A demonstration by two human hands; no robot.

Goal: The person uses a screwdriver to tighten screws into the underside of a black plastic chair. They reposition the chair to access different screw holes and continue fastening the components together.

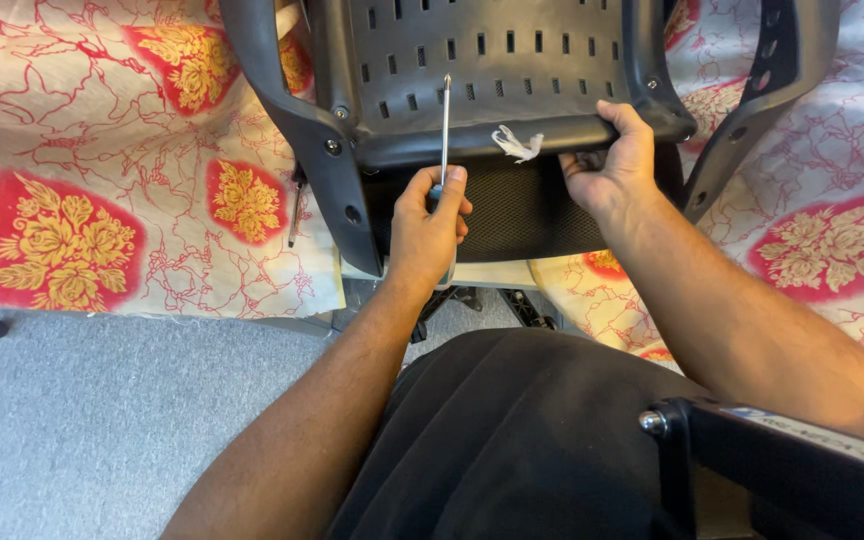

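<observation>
Upright in the left hand (428, 225), a screwdriver (445, 130) runs almost vertically in the head view, its thin metal shaft pointing away from the person with the tip against the slotted black plastic chair back (512, 60); the fingers are wrapped closed around its handle. Meanwhile the right hand (612, 165) is clamped over the lower edge of that chair part, beside a scrap of white paper (518, 144), all lying on a red-and-gold floral cloth (62, 180).
</observation>
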